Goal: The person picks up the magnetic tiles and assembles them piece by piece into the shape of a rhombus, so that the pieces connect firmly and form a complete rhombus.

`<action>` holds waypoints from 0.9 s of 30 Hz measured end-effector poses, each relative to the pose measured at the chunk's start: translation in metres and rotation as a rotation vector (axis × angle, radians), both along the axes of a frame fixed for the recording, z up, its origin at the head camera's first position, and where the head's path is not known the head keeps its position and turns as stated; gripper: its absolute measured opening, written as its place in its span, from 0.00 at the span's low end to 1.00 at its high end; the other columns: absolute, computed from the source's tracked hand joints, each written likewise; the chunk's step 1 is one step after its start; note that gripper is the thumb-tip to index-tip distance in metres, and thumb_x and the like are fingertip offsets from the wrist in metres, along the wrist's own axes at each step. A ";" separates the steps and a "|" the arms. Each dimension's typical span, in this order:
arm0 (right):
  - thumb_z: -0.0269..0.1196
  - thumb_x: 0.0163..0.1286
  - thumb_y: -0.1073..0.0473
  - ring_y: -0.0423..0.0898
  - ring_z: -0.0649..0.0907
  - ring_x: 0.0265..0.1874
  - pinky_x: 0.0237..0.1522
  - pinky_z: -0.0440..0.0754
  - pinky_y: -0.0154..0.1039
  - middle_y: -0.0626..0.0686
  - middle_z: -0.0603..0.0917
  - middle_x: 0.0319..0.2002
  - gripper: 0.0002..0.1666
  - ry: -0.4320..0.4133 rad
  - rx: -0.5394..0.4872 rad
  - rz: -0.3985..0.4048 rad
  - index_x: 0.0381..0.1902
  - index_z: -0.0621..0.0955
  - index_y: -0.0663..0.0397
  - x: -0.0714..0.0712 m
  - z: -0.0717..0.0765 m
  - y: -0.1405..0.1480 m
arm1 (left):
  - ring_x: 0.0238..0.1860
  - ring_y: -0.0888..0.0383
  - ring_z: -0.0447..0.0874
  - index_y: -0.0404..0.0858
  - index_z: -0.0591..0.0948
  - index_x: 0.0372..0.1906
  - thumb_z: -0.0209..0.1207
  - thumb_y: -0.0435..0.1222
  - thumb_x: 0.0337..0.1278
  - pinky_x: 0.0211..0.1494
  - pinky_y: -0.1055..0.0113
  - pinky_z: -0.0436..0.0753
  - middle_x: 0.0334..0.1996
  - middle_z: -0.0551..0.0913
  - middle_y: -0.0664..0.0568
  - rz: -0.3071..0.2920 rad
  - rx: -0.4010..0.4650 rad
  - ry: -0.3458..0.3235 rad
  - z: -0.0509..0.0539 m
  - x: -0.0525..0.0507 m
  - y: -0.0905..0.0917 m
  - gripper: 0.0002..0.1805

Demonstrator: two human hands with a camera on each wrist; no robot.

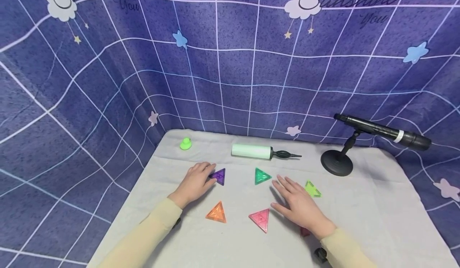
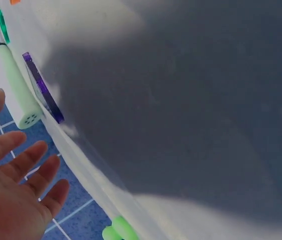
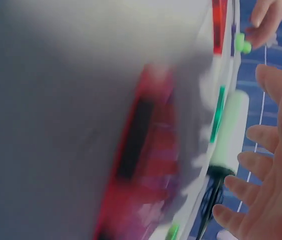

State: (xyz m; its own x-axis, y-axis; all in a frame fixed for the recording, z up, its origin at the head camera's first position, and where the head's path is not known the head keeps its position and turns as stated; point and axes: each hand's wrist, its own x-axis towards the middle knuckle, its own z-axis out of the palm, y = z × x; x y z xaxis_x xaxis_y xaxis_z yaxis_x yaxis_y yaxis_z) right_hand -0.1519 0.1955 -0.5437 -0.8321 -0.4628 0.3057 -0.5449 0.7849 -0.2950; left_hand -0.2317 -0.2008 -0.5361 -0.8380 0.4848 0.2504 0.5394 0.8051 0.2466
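Note:
My left hand (image 1: 193, 183) hovers beside a purple translucent triangle tile (image 1: 218, 176), fingers loosely bent. In the left wrist view a gap shows between its fingers and the purple tile (image 2: 42, 89). My right hand (image 1: 299, 204) is spread with nothing in it, between a green triangle tile (image 1: 262, 176), a lime triangle tile (image 1: 312, 189) and a pink triangle tile (image 1: 260, 219). A red tile (image 1: 305, 231) lies partly hidden under the right wrist; it looks large and blurred in the right wrist view. An orange triangle tile (image 1: 217, 213) lies nearer the front, below the left hand.
Behind the tiles lies a pale green hand pump (image 1: 251, 151) with a black nozzle. A small green rubber duck (image 1: 185, 143) sits back left. At the right stands a black device on a round-based stand (image 1: 337, 163). A blue curtain (image 1: 230, 72) borders the white-covered table.

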 end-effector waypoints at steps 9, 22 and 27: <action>0.68 0.71 0.37 0.67 0.71 0.71 0.70 0.67 0.63 0.62 0.71 0.74 0.43 -0.005 -0.011 0.126 0.74 0.74 0.57 -0.003 0.000 -0.048 | 0.58 0.44 0.77 0.33 0.77 0.68 0.67 0.44 0.69 0.62 0.45 0.74 0.56 0.80 0.43 0.022 0.000 -0.030 -0.004 -0.004 0.005 0.30; 0.65 0.73 0.36 0.63 0.73 0.70 0.69 0.68 0.61 0.60 0.74 0.72 0.42 -0.011 0.049 0.266 0.74 0.74 0.55 0.002 0.001 -0.111 | 0.53 0.46 0.78 0.34 0.80 0.64 0.68 0.43 0.68 0.59 0.47 0.76 0.51 0.81 0.46 0.045 -0.032 -0.022 -0.011 -0.007 0.008 0.26; 0.64 0.73 0.36 0.60 0.74 0.70 0.69 0.70 0.57 0.58 0.74 0.73 0.41 -0.010 0.093 0.280 0.74 0.75 0.52 0.002 0.002 -0.131 | 0.53 0.47 0.78 0.34 0.81 0.63 0.68 0.43 0.68 0.59 0.48 0.76 0.51 0.81 0.47 0.047 -0.046 -0.034 -0.010 -0.007 0.009 0.25</action>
State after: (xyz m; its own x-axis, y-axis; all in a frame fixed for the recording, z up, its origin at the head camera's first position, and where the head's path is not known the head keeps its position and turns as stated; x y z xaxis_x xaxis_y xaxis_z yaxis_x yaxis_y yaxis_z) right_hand -0.1501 0.0650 -0.5419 -0.6710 -0.7003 0.2435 -0.7414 0.6284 -0.2354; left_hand -0.2384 -0.1914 -0.5462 -0.8677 0.4554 0.1994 0.4929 0.8402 0.2261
